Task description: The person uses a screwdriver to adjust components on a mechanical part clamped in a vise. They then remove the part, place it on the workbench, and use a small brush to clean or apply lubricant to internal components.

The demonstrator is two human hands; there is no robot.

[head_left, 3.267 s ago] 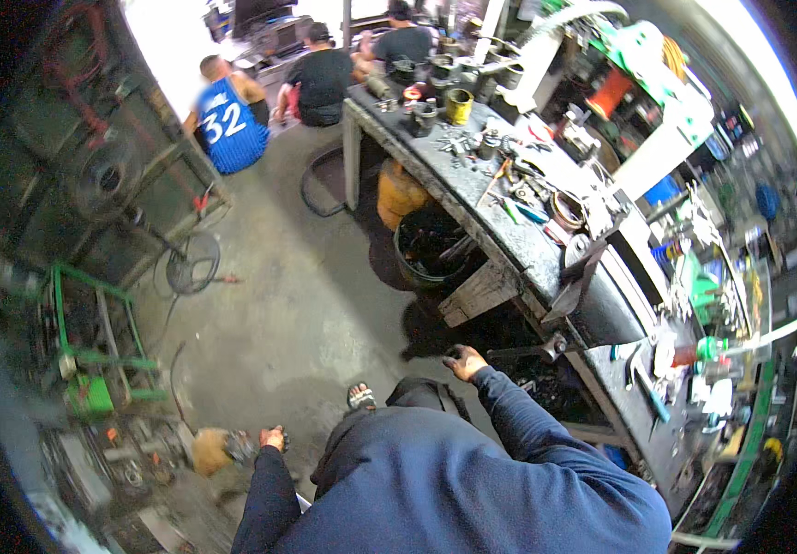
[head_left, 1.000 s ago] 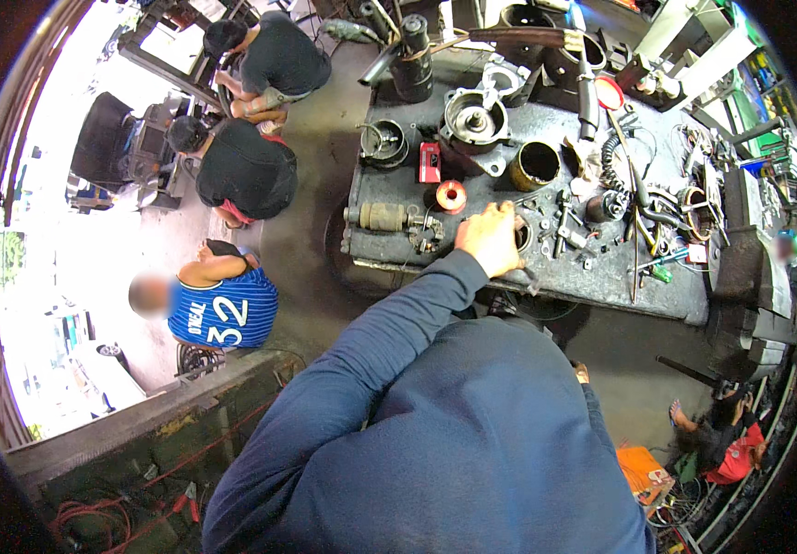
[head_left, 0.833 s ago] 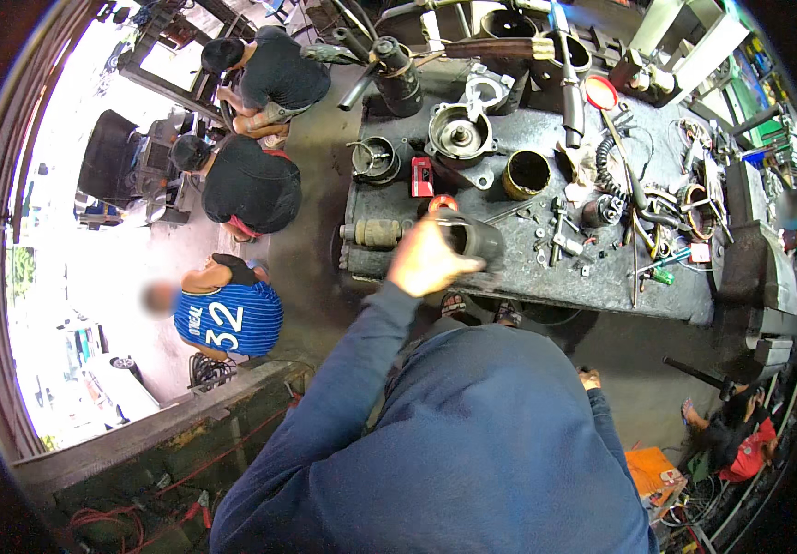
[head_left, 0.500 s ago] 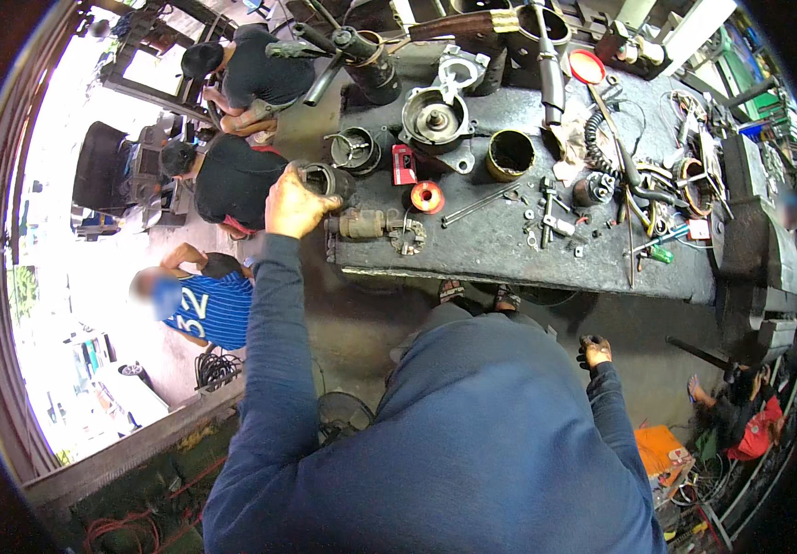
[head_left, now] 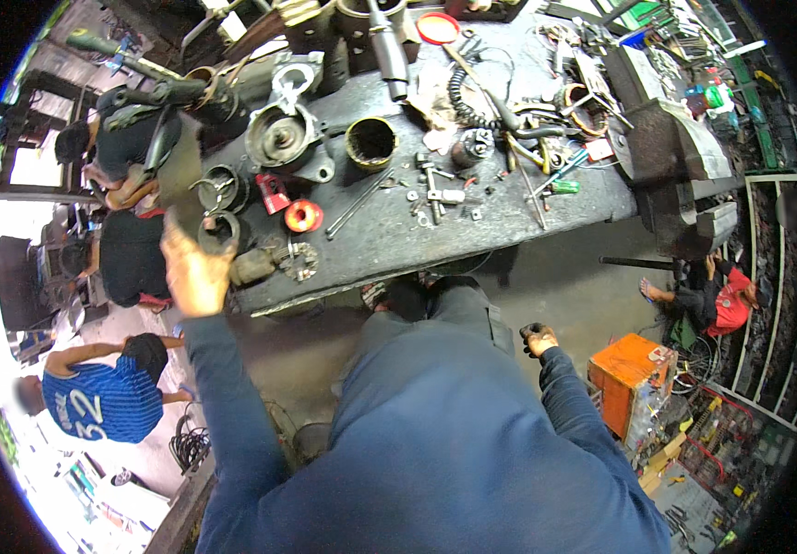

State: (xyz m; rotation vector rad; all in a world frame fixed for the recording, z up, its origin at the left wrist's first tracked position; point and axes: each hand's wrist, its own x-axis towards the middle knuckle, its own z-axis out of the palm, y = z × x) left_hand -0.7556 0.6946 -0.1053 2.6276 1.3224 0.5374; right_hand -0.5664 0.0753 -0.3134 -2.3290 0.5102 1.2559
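My left hand [head_left: 197, 272] is at the left end of the workbench, curled around the near-left side of a dark, hollow metal cylinder [head_left: 222, 238]. Just right of it, on the bench edge, lies a greasy motor armature [head_left: 252, 267] beside a ring-shaped brush holder [head_left: 300, 262]. A second round metal housing [head_left: 221, 190] stands behind the cylinder. Close by are a red box [head_left: 272, 193] and an orange-red ring-shaped spool [head_left: 303, 216]. My right hand [head_left: 537, 340] hangs away from the bench, blackened fingers closed; what they hold, if anything, cannot be made out.
The dark workbench [head_left: 343, 268] carries an open motor housing [head_left: 281, 137], a can [head_left: 371, 143], long bolts [head_left: 359, 204], scattered small parts, tools, and a bench vise [head_left: 671, 166] at right. Several people are at left, another sits at right near an orange cabinet [head_left: 632, 374].
My view has turned, so the bench now sits tilted and further left. My left hand stays at the dark cylinder; my right hand stays closed beside me.
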